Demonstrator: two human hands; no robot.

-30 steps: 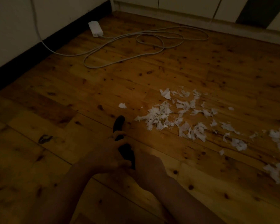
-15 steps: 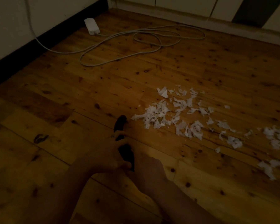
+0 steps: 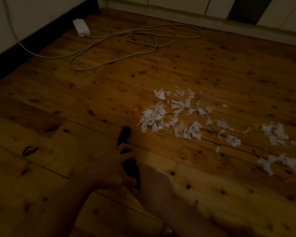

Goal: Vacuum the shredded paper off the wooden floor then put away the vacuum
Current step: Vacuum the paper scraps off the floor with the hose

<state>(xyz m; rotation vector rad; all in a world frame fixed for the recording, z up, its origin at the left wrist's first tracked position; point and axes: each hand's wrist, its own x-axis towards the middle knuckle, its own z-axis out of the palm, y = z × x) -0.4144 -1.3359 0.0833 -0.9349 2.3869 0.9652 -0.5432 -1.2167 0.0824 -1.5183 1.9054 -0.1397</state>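
Note:
A small black handheld vacuum (image 3: 128,161) lies low over the wooden floor (image 3: 75,103), nozzle pointing away from me. My left hand (image 3: 109,168) wraps its body from the left, and my right hand (image 3: 152,183) grips its rear end. White shredded paper (image 3: 174,115) is scattered just right of the nozzle tip, a short gap away. More scraps (image 3: 275,134) trail off to the right edge. The room is dim, so the vacuum's details are hard to make out.
A white power adapter (image 3: 81,28) lies by the dark skirting board (image 3: 24,45) at the back left, its pale cable (image 3: 143,41) looping across the far floor. White cabinet fronts (image 3: 178,2) run along the back. A dark knot mark (image 3: 30,150) sits on the boards left.
The lone paper scrap that lay ahead of the nozzle one second ago is gone. The view has drifted slightly; both hands keep their hold on the vacuum.

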